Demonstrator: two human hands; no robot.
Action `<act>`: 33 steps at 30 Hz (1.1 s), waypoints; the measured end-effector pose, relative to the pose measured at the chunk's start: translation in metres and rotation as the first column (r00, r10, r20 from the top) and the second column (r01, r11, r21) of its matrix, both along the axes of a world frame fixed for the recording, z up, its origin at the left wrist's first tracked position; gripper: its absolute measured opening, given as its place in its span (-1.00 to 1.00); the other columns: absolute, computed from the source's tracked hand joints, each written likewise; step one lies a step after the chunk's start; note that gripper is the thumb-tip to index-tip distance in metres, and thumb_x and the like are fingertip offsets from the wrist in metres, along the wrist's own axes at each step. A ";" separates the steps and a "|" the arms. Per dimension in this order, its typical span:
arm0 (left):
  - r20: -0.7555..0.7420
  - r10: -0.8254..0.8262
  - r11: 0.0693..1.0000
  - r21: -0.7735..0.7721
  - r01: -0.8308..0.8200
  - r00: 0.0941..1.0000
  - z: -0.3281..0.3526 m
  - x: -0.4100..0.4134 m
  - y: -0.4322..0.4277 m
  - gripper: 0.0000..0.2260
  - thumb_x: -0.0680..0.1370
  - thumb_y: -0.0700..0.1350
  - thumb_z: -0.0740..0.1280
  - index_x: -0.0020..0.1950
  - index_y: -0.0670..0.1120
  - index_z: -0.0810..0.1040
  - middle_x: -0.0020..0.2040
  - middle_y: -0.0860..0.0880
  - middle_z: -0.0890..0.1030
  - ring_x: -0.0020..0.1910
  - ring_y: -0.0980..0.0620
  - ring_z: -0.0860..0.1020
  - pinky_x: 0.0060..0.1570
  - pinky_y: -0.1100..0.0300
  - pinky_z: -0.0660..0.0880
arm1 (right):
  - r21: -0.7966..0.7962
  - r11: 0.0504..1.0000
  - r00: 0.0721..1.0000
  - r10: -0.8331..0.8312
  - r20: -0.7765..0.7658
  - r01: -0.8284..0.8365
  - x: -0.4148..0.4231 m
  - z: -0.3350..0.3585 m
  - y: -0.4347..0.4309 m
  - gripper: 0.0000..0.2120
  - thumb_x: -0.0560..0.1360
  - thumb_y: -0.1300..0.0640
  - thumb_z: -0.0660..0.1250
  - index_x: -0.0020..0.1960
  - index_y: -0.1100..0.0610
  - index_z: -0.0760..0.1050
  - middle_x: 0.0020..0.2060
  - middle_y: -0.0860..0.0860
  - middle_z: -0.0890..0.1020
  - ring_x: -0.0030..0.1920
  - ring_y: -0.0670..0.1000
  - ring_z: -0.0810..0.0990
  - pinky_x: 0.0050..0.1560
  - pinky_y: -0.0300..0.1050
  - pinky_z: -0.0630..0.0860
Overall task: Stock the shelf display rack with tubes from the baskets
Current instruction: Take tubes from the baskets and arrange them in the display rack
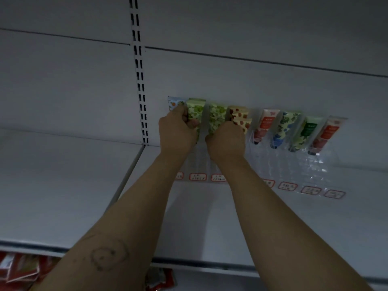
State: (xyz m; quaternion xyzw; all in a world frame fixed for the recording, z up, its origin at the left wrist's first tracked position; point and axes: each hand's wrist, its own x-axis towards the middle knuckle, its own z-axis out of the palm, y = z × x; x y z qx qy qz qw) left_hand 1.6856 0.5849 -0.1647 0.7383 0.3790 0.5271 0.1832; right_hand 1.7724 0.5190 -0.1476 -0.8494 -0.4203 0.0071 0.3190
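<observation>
Two hands at the left slots of the clear display rack [315, 164] on the white shelf [63, 185].

The left hand [178, 133] curls round the first green-leaf tube [195, 110], thumb against the pale blue tube [174, 102]. The right hand [225, 143] closes on the foot of the second green-leaf tube [217, 116]; its fingertips are hidden. The tubes look light, soft-walled and glossy, so they are best pinched at the stiffer crimped end. Counted: one pale blue, two green-leaf, seemingly two strawberry tubes [239, 116], then one each of pink tube [264, 122], blue-flower tube [283, 127], dark green tube [304, 131] and red tube [327, 133]. No basket shows.
</observation>
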 end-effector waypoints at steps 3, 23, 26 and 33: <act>-0.004 0.007 1.000 -0.004 -0.007 1.000 0.000 0.002 -0.002 -0.56 0.50 -0.27 0.33 -0.39 0.01 0.14 -0.47 0.08 0.24 -0.48 0.21 0.20 -0.49 0.40 0.18 | -0.007 1.000 1.000 -0.009 -0.017 0.008 -0.001 0.001 0.000 -0.84 0.51 0.20 0.33 -0.04 0.31 0.56 -0.05 0.20 0.64 -0.04 0.15 0.62 -0.28 -0.17 0.40; -0.035 0.010 0.992 -0.122 -0.014 0.999 0.002 0.004 -0.007 -0.57 0.54 -0.28 0.29 -0.36 0.01 0.12 -0.45 0.03 0.23 -0.48 0.16 0.17 -0.45 0.24 0.04 | -0.070 0.997 0.999 -0.025 -0.027 0.023 -0.009 -0.002 -0.006 -0.86 0.54 0.31 0.24 0.04 0.33 0.53 0.00 0.22 0.61 0.03 0.18 0.60 -0.17 -0.07 0.48; -0.019 0.004 0.990 -0.144 -0.006 1.000 0.002 0.004 -0.012 -0.72 0.56 -0.28 0.28 -0.28 -0.09 0.28 -0.42 -0.01 0.27 -0.45 0.17 0.24 -0.42 0.16 0.10 | -0.042 0.999 1.000 -0.027 -0.001 0.027 -0.010 -0.007 -0.009 -0.85 0.55 0.30 0.24 0.08 0.33 0.48 0.02 0.23 0.60 0.05 0.19 0.59 -0.18 -0.09 0.44; -0.024 -0.041 0.994 -0.098 0.038 0.999 0.006 -0.001 -0.018 -0.89 0.57 -0.25 0.30 -0.15 -0.16 0.43 -0.37 -0.03 0.35 -0.42 0.15 0.30 -0.43 0.45 0.25 | 0.064 0.998 0.999 -0.011 0.040 0.008 -0.016 -0.005 -0.023 -0.80 0.56 0.15 0.29 0.09 0.28 0.48 -0.03 0.18 0.62 -0.03 0.13 0.60 -0.28 -0.17 0.32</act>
